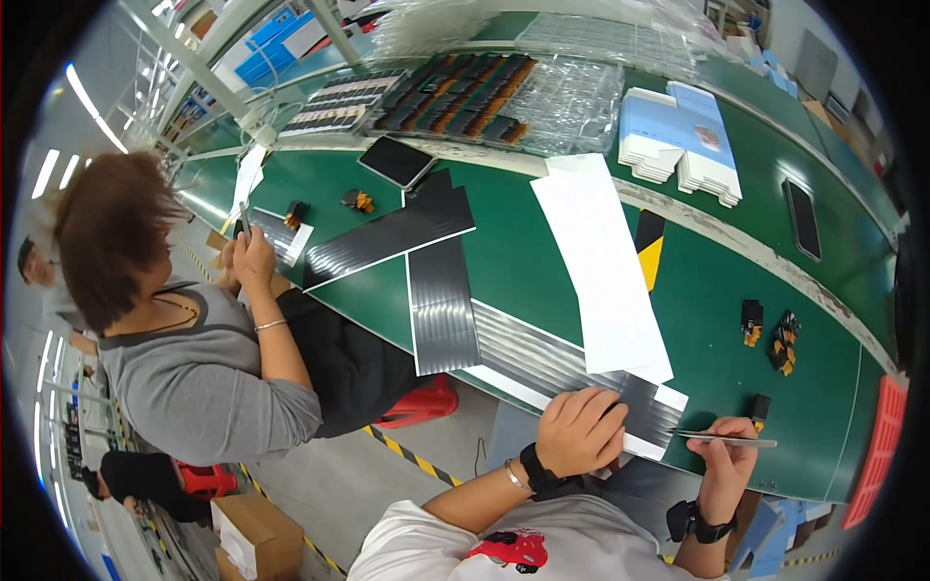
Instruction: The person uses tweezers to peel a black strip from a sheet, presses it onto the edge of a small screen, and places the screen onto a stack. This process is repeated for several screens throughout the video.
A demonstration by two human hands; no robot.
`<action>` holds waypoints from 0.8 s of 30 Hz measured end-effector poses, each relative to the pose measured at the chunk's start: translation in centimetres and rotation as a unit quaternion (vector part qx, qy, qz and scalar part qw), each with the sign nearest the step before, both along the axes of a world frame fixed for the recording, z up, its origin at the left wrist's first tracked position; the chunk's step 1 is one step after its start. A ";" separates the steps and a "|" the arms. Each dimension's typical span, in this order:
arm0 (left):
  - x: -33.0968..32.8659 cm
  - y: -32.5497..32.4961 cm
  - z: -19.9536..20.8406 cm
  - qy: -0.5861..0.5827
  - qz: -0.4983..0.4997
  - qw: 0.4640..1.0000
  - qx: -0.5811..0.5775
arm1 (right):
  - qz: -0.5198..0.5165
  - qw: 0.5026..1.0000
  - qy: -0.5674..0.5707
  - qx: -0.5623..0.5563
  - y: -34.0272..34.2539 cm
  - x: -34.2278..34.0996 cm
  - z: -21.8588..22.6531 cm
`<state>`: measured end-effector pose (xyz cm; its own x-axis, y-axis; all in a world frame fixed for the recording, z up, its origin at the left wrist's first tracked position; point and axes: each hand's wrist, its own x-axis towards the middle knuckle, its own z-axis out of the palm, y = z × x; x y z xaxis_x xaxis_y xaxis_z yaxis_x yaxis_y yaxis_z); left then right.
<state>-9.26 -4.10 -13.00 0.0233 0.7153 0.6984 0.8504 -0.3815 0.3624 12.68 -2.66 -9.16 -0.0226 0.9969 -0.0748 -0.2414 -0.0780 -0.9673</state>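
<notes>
In my right hand (728,474) are metal tweezers (746,442), pinched between thumb and fingers, their tips pointing left at the end of a black sheet. My left hand (583,432) has its fingers close together and bent over the near edge of that glossy black sheet (651,405), which has a white border; its thumb is hidden. The sheet lies along the bench's near edge. Just beyond my right hand sits a small black part with an orange end (759,409). White paper sheets (605,281) overlap the black sheet's far side.
More black sheets (442,300) lie to the left. Small black-and-orange parts (752,322) are at the right, near a phone (802,221). Trays of parts (455,97) and blue-white boxes (678,136) stand behind. A co-worker (203,358) sits at the left.
</notes>
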 end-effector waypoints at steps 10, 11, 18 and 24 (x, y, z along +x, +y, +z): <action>0.2 -0.1 -0.1 0.006 0.002 1.000 -0.011 | 0.003 0.999 0.041 -0.003 0.3 0.1 -0.2; 0.2 -0.1 0.0 0.004 0.002 1.000 -0.012 | 0.007 0.999 0.044 -0.004 0.3 0.1 -0.2; 0.3 -0.4 0.1 -0.008 0.006 1.000 -0.014 | 0.022 1.000 0.000 0.017 0.2 0.2 -0.2; 0.0 -1.3 0.6 -0.043 -0.007 0.997 -0.057 | 0.049 0.998 -0.018 0.017 0.2 0.9 -0.5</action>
